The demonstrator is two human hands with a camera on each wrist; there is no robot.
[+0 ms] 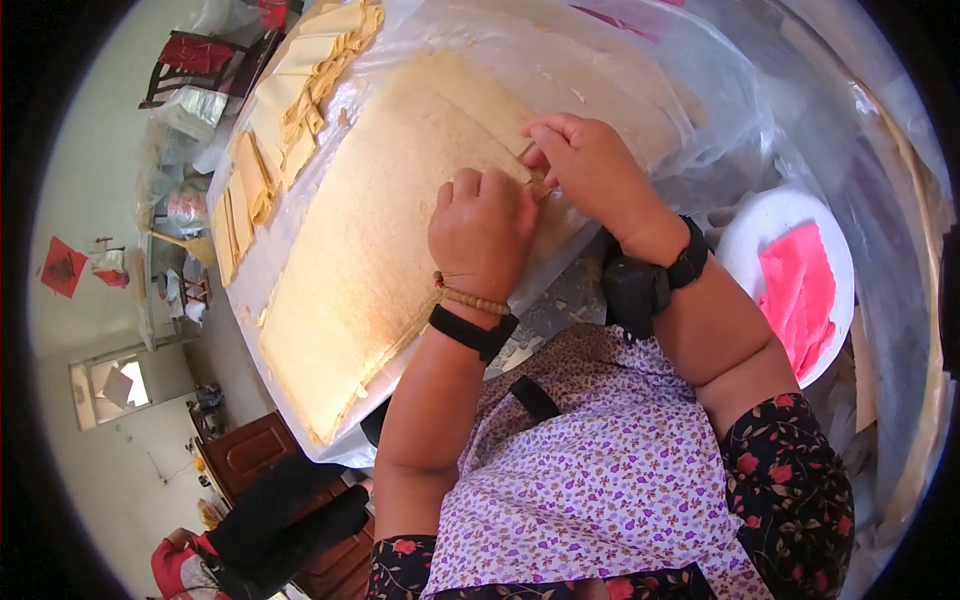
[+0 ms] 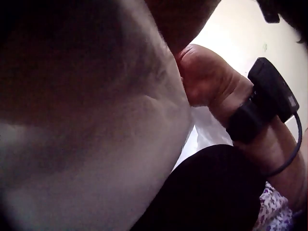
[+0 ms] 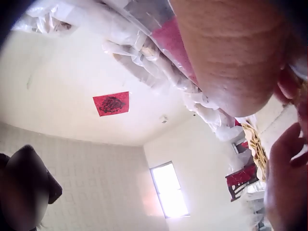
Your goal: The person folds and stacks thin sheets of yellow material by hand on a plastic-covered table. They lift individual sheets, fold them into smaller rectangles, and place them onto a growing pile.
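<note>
A wide stack of pale yellow tofu sheets [image 1: 370, 230] lies on the plastic-covered table. At the edge nearest the body, both hands meet over a small browned, torn-looking piece of sheet edge [image 1: 541, 186]. The right hand [image 1: 597, 172] pinches this edge between thumb and bent fingers. Close beside it, the left hand [image 1: 482, 228] has its fingers curled down on the sheet, with the thumb side at the same edge; its fingertips are hidden. In the left wrist view, the right hand [image 2: 204, 74] shows past the plastic cover. The right wrist view catches the left hand [image 3: 285, 175] at its margin.
Folded yellow sheets [image 1: 300, 110] lie in a row along the table's far left side. A white round tub [image 1: 735, 235] with a pink cloth [image 1: 800, 290] stands at the right. Clear plastic sheeting [image 1: 740, 90] drapes the table. A person in dark trousers [image 1: 275, 510] is at lower left.
</note>
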